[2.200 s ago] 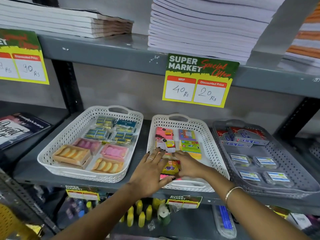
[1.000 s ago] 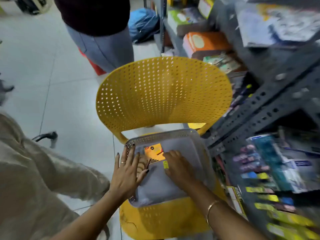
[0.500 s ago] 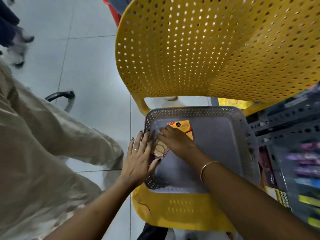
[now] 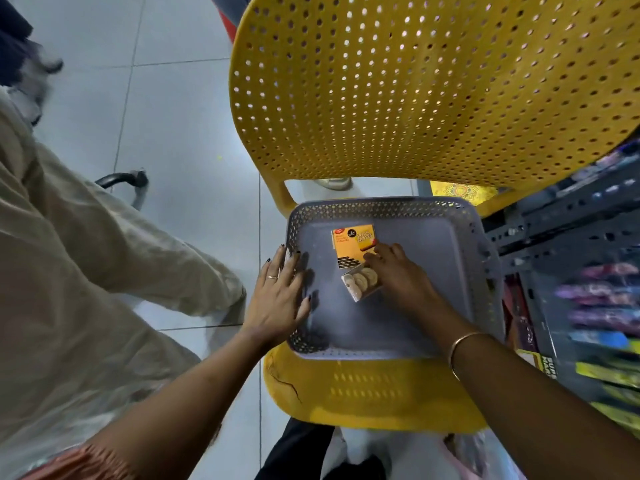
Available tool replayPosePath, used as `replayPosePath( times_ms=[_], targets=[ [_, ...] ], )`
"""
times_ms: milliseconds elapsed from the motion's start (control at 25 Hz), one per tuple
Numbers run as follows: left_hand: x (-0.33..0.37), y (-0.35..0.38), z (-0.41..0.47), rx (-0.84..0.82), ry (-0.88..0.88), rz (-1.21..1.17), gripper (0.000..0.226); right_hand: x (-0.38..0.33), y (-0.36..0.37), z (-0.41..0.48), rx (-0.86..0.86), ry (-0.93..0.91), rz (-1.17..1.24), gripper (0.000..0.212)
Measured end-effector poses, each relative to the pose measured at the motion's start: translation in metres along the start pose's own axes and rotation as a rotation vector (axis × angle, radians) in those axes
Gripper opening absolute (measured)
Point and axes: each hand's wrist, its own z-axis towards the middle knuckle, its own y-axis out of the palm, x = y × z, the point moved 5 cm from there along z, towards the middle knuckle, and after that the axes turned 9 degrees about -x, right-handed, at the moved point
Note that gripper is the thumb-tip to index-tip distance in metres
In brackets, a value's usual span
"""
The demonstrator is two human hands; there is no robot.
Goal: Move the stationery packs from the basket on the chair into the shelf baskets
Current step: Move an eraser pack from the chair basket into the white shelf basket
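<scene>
Two packs [image 4: 355, 263] apparently overlapping in basket [image 4: 460, 271] on chair [image 4: 374, 389].

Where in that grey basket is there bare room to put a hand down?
The grey basket floor is bare along its right side and across the near part, between the two arms. It is crowded at the far left: the orange pack and clear pack lie under the right hand; the left hand covers the left rim.

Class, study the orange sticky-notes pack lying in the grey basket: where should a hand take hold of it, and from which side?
The orange sticky-notes pack lies flat on the grey basket floor. Probably best: come from above and pinch its two long side edges, since its near end is overlapped by the clear pack and the right hand.
</scene>
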Motion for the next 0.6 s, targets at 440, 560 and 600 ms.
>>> replayPosePath(
  times_ms=[440, 560, 600],
  targets=[
    [0.078, -0.162, 0.034, 0.199, 0.281, -0.031, 0.061, 0.012, -0.184, -0.169, 0.328, 0.205, 0.191, 0.036],
    [0.144, -0.250, 0.059, 0.337, 0.475, -0.049, 0.057, 0.018, -0.256, -0.251, 0.473, 0.319, 0.208, 0.037],
    [0.162, -0.272, 0.063, 0.375, 0.518, -0.063, 0.058, 0.017, -0.275, -0.270, 0.466, 0.356, 0.198, 0.038]
  ],
)
